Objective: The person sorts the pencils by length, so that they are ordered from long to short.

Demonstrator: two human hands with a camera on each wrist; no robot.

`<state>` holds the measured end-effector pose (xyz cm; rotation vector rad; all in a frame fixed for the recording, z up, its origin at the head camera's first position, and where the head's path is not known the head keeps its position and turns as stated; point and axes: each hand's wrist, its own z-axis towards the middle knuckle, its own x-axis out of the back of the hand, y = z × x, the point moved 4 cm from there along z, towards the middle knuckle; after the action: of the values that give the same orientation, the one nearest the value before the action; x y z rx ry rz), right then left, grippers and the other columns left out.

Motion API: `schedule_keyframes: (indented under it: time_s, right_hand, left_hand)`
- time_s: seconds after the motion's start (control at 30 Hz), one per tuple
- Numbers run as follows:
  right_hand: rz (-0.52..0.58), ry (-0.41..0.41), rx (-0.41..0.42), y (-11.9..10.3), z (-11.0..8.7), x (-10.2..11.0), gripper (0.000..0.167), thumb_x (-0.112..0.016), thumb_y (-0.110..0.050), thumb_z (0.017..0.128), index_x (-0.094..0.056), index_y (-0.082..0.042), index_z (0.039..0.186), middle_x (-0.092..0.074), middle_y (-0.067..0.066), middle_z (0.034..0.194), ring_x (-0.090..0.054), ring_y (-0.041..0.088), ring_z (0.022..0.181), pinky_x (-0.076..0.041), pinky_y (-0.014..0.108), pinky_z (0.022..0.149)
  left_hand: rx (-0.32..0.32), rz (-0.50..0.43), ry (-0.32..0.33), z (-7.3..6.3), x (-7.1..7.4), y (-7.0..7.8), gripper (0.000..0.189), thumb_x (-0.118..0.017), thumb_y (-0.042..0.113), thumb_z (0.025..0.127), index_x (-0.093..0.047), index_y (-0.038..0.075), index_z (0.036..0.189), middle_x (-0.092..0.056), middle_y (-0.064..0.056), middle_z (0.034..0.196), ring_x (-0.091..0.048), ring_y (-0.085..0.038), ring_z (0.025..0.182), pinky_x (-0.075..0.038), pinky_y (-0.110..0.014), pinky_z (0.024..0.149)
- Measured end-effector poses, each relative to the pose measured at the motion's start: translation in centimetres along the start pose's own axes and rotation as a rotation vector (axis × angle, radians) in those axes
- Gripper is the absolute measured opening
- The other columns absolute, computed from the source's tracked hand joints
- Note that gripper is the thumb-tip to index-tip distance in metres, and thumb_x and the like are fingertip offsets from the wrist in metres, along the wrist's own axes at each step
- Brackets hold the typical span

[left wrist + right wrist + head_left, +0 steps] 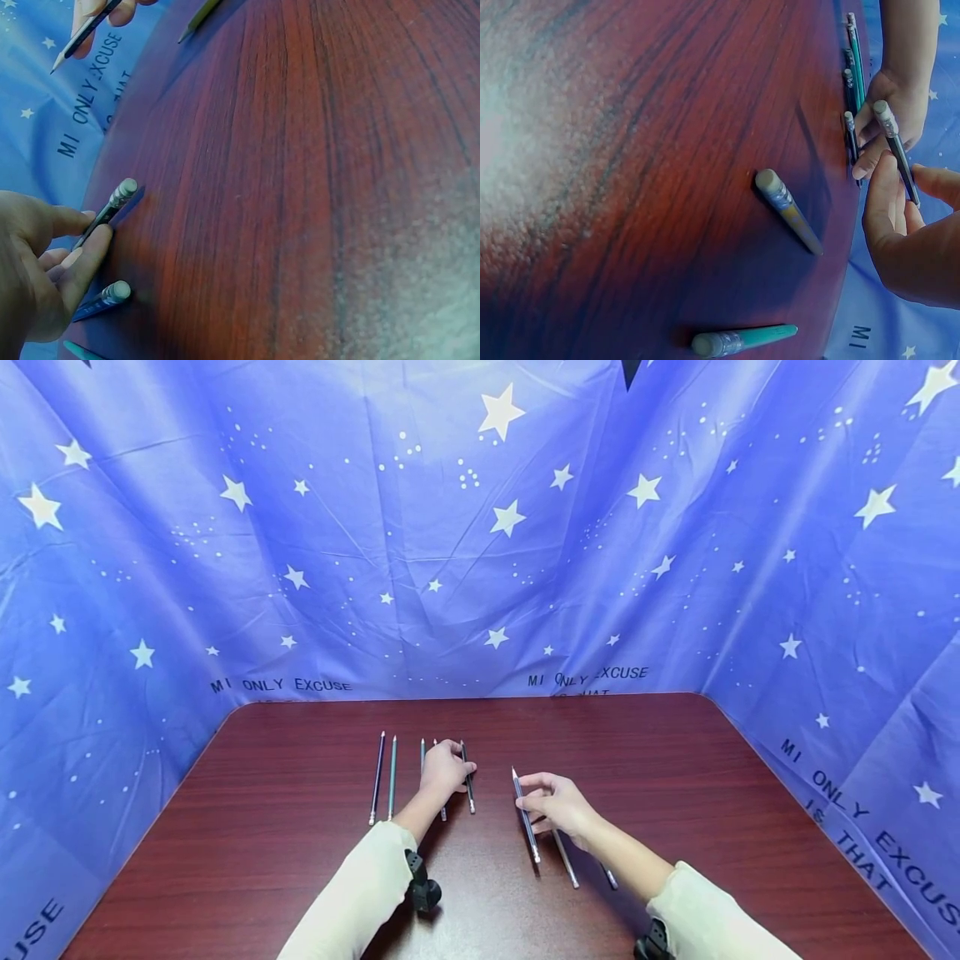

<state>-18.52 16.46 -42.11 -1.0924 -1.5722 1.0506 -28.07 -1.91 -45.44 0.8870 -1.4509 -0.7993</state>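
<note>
A: Report the left side
B: The left hand (444, 768) has thumb and fingers drawn narrow, pinching a dark pencil (471, 793) at the right end of a row on the bench (300, 860). Whether that pencil touches the surface, I cannot tell

A: Remainder of the row?
B: A purple pencil (378, 777) lies leftmost, a teal pencil (393, 777) just beside it, eraser ends towards the person. Further pencils (423, 752) are partly hidden by the left hand

A: And the right side?
B: The right hand (558, 806) holds a second dark pencil (528, 828) between thumb and fingertips, raised clear of the surface, eraser end towards the person. Near it on the bench lie a yellowish pencil (799, 223) and, well apart from that, a green pencil (756, 337)
</note>
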Motion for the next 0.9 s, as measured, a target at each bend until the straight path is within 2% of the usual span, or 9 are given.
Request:
schedule_keyframes:
  time_s: [0.33,0.57,0.9]
  right_hand:
    - [0.019,0.019,-0.019,-0.1,1.0,0.1,0.042,-0.065,-0.006,0.083,-0.053,0.004,0.122,-0.064,0.003,0.08,-0.057,0.011,0.062,-0.058,0.027,0.058]
    - [0.028,0.06,-0.03,-0.4,1.9,0.4,0.039,-0.063,-0.004,0.083,-0.054,0.003,0.12,-0.065,0.006,0.082,-0.056,0.012,0.061,-0.058,0.027,0.058]
    - [0.041,0.071,-0.016,-0.8,3.4,0.4,0.04,-0.063,-0.004,0.083,-0.052,0.005,0.121,-0.067,0.006,0.082,-0.057,0.01,0.058,-0.057,0.025,0.056]
  left_hand:
    - [0.028,0.066,-0.022,-0.5,0.1,0.4,0.037,-0.071,0.009,0.081,-0.059,0.0,0.115,-0.064,-0.02,0.104,-0.064,-0.016,0.054,-0.054,-0.022,0.044]
    - [0.022,0.082,-0.01,-0.4,-0.1,0.4,0.037,-0.071,0.01,0.081,-0.059,0.001,0.115,-0.065,-0.019,0.1,-0.064,-0.015,0.054,-0.054,-0.022,0.044]
    - [0.03,0.058,-0.01,-0.2,-0.1,0.1,0.038,-0.072,0.009,0.08,-0.059,0.001,0.115,-0.065,-0.019,0.103,-0.064,-0.016,0.054,-0.054,-0.022,0.043]
